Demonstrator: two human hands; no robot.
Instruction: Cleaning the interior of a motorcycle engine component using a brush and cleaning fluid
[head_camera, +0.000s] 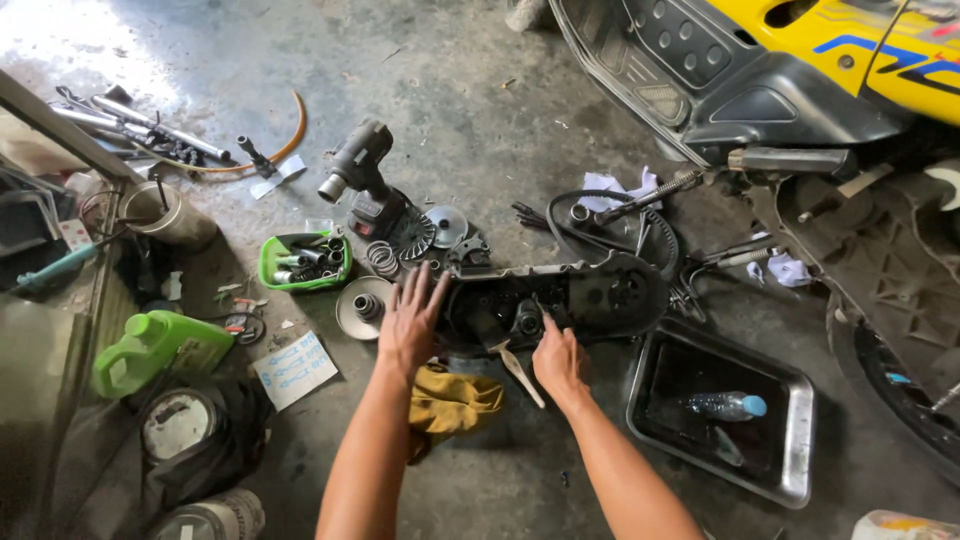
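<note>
Nearest, a yellow rag (452, 400) crumpled on the concrete floor (500, 130) between both forearms. Just beyond, right hand (560, 362) with fingers curled narrow around a pale-handled tool (518, 372), index tip reaching into the black engine cover (560, 298). Left hand (410, 320) flat, fingers spread wide, on that cover's left end. Right: metal tray (795, 440) holding a plastic bottle (728, 405). Farther off: green bin (303, 262), impact wrench (368, 180), yellow scooter (800, 60).

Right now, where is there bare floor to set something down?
Bare concrete lies below the black engine cover, between the yellow rag and metal tray, and above the power tool. It's crowded around the green basket.
</note>
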